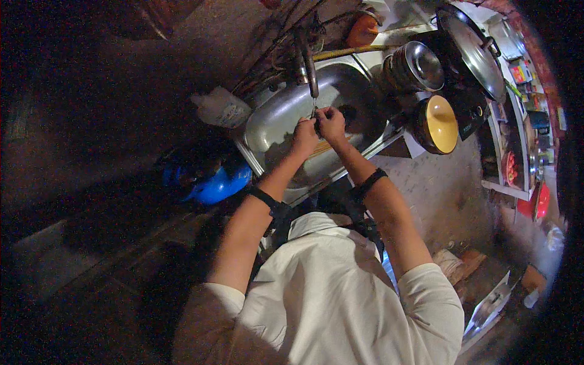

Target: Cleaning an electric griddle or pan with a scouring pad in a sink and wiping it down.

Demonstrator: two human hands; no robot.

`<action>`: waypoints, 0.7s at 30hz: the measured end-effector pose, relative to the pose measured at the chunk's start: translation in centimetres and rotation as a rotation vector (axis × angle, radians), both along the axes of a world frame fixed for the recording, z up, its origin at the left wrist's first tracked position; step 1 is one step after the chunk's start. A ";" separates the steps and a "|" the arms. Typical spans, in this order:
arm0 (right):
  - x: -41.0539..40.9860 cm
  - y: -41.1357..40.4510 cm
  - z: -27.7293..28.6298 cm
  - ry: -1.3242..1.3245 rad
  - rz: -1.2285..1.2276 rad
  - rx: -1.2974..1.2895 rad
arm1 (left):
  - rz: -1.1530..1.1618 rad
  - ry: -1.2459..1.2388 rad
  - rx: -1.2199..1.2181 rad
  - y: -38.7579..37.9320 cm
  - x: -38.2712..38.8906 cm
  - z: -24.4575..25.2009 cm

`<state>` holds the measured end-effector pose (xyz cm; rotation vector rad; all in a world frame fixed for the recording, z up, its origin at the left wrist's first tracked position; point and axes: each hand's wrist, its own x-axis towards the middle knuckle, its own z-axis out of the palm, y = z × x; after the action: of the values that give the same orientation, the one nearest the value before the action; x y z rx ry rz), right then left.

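Observation:
My left hand [306, 132] and my right hand [331, 123] are close together over a stainless steel sink [269, 121], just below the mouth of a metal faucet [311, 75]. Water seems to run from the faucet onto a small, thin item between my fingers, too small and blurred to name. The fingers of both hands are bent around it. Beneath my wrists, a bundle of thin tan sticks, perhaps chopsticks [321, 147], lies in the basin. A dark round spot, perhaps the drain, shows right of my right hand.
Right of the sink are stacked metal bowls [424, 66], a yellow-lined bowl [441, 124] and a large metal lid [472, 52] over a dark stove [470, 112]. A yellow hose [356, 51] runs behind the basin. A whitish plastic bag [223, 108] and a blue object [221, 185] are at the left.

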<state>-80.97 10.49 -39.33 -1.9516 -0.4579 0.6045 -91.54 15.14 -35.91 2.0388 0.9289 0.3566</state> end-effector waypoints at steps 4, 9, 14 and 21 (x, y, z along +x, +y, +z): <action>-0.6 -0.5 1.7 0.056 0.125 0.161 | 0.081 -0.106 0.108 0.0 0.1 -0.7; -0.5 -1.6 1.7 0.133 0.280 0.168 | 0.040 0.117 -0.001 1.1 0.4 0.1; -0.6 -1.2 1.2 -0.079 0.285 0.105 | 0.021 -0.025 0.076 1.1 -0.2 -0.7; 0.7 -0.9 -0.3 0.021 0.122 0.037 | -0.076 -0.044 0.030 0.3 -0.2 0.8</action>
<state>-80.23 9.64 -39.64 -1.8906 -0.5744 0.6888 -91.71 15.48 -35.14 2.0788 0.8213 0.3745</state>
